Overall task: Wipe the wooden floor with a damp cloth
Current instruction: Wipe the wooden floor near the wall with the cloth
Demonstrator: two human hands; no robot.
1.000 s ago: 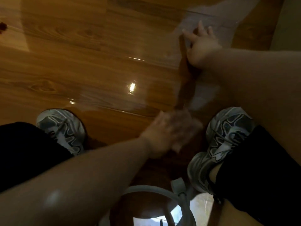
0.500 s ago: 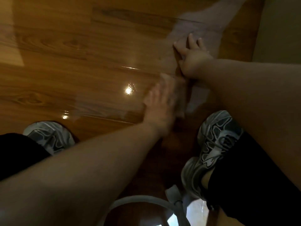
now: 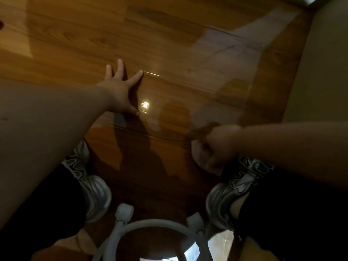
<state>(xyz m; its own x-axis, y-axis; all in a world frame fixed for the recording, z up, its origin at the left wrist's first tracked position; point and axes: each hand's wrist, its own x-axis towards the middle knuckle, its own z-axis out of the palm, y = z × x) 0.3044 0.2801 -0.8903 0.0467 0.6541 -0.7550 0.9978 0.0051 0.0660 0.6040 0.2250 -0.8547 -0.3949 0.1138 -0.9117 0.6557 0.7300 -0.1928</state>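
Both hands low over the wooden floor [image 3: 90, 40].
I see my left hand [image 3: 120, 91] splayed flat on the boards, right hand [image 3: 219, 147] fisted round the blurred pale cloth [image 3: 197, 150].

No readable text, label or number anywhere.

Left hand [image 3: 120, 89] splayed flat, fingers straight, right hand [image 3: 219, 147] blurred, grip curled round cloth [image 3: 196, 151]

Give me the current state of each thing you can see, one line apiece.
Wooden floor: glossy, with patches of wet sheen.
Left hand: fingers spread, pressed flat on the wooden floor.
Right hand: blurred, fingers curled round the cloth.
Cloth: pale, bunched in the right hand, down by the boards.
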